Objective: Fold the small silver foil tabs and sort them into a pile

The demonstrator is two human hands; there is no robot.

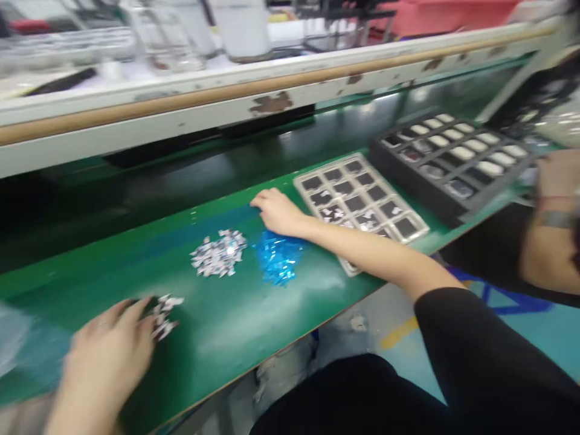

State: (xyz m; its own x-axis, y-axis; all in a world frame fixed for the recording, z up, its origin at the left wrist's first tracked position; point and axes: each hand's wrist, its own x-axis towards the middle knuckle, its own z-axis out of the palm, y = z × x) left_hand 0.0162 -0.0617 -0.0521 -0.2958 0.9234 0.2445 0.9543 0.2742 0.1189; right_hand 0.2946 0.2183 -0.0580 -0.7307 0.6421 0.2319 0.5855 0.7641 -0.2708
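Note:
My left hand (pixel 113 341) is at the lower left with its fingers curled around a bunch of small white pieces (pixel 165 315). Some of these stick out past the fingertips, slightly blurred. My right hand (pixel 277 211) reaches across, palm down, at the far edge of a heap of small shiny blue film pieces (pixel 278 260). Its fingers are loosely bent over the green surface, and nothing shows in them. Between the hands lies a heap of small white and silvery pieces (pixel 219 254). Both heaps rest on the green work surface (pixel 217 338).
Right of my right hand lies a clear tray (pixel 376 193) with dark square pockets, some holding white bits. A black tray (pixel 448 157) with pale oblong parts stands beyond it. A shelf edge (pixel 272 90) crosses above. Another person's arm (pixel 553 223) is at right; clear plastic (pixel 27 344) at left.

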